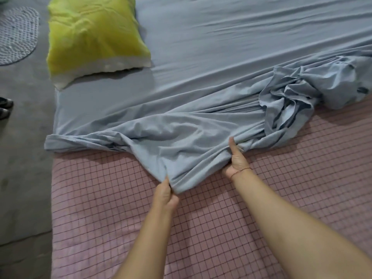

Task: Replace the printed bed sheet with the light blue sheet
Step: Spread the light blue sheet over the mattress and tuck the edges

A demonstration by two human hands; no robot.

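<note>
Left hand point(165, 195) pinches the near edge of the light blue sheet point(201, 63) between thumb and curled fingers, at the lowest point of the fabric. Right hand point(237, 161) grips a gathered fold of the same edge, further up and to the right, with the thumb raised along the cloth. Both hands are closed on fabric.

Sheet position: the far part lies fairly flat over the bed, with a yellow-green pillow point(92, 31) resting at its far left corner. The near part is not spread. A bunched mass point(291, 97) sits to the right, and the left near corner point(52, 143) lies rolled at the bed edge. The near part of the bed shows a pink checked covering point(120, 218). Whether this is the printed sheet or a mattress cover cannot be told.

Step in hand, as judged: draw the near edge toward the person.

1. Move the 2 hands apart along the edge before pulling. A close grip pulls a point, not an edge.
2. Pull low and level, so the cloth slides and does not drag the pillow.
3. Free the bunched mass separately. Tension from the present grip will likely tighten those folds.
4. Hold the left corner on the bed, off the floor point(24, 168).
</note>
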